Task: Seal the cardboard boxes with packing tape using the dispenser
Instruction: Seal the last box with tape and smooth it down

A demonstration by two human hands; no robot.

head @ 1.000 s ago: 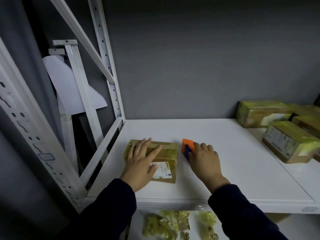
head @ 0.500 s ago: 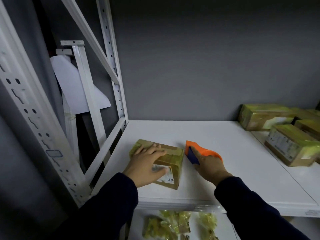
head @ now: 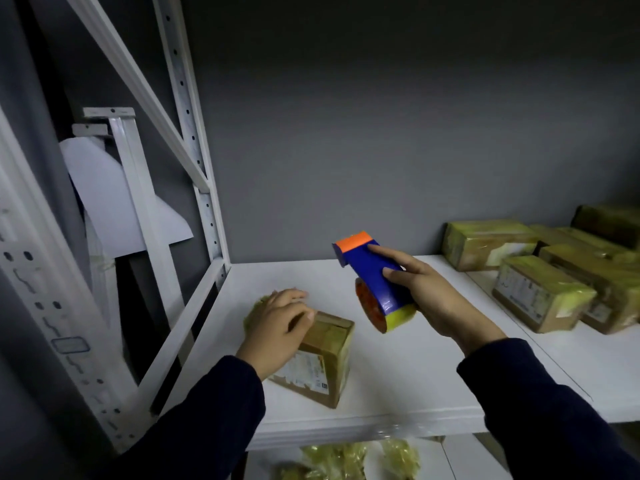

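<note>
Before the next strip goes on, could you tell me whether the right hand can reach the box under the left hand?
Probably yes: the right hand holds the tape dispenser raised beside the box, nothing between them; the left hand covers only its left end.

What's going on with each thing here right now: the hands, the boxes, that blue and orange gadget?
Box, on the shelf, yellowish tape on it.
Dispenser, held in the air, apart from the box.
Left hand, holds the box's top.
Right hand, grips the dispenser.
Boxes at right, taped, lying on the shelf.
</note>
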